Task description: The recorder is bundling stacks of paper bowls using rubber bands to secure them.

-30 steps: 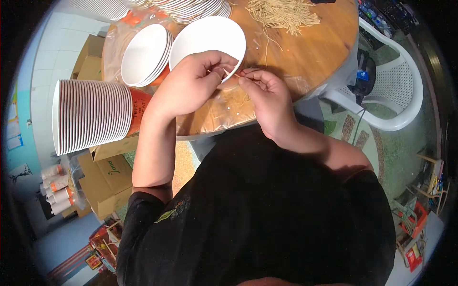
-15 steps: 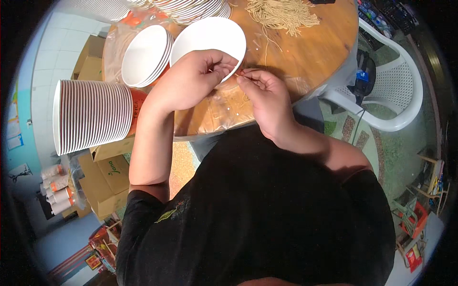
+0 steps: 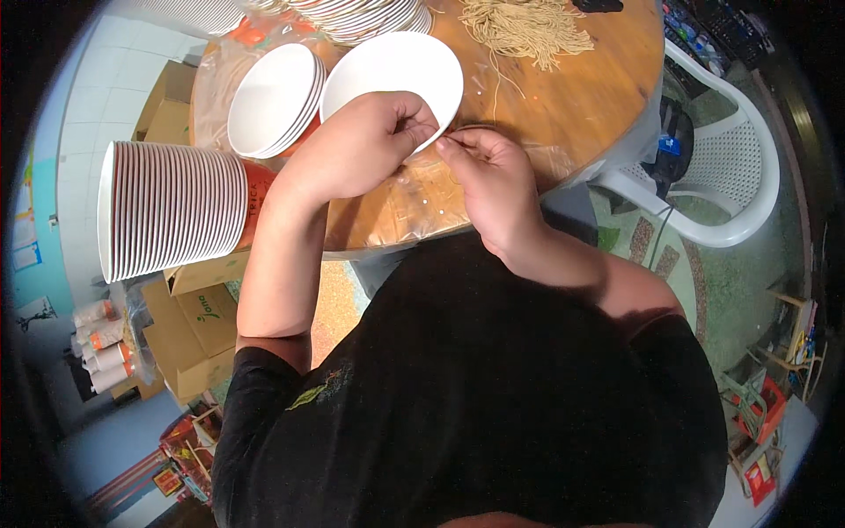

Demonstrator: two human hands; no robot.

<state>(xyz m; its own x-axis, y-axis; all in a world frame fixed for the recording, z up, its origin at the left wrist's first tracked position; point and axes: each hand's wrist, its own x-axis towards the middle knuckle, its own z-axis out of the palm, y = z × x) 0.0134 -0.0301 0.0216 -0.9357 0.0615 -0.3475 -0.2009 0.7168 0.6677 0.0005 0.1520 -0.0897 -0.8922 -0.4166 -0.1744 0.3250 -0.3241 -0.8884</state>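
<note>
A white-lined paper bucket (image 3: pixel 396 75) lies tilted on the table with its mouth toward me. My left hand (image 3: pixel 383 141) reaches over its near rim, thumb and fingers closed on the edge from inside. Just right of that rim, my right hand (image 3: pixel 488 167) is in a pinch, fingertips nearly meeting the left ones. What sits between the right fingertips is too small to make out. To the left stands a short stack of similar buckets (image 3: pixel 273 97). A bundle of tan cords (image 3: pixel 528 31) is spread beyond my right hand, with loose strands trailing toward me.
A long nested stack of orange-and-white buckets (image 3: pixel 176 211) juts over the left edge of the round wooden table (image 3: pixel 581 106). More stacked buckets (image 3: pixel 370 18) are at the far side. A white plastic chair (image 3: pixel 731 167) holds a dark bag. Cardboard boxes (image 3: pixel 194 334) stand below left.
Both hands keep nearly the same place at the bucket's rim. The right fingertips have closed in slightly, and the whole view has shifted a little.
</note>
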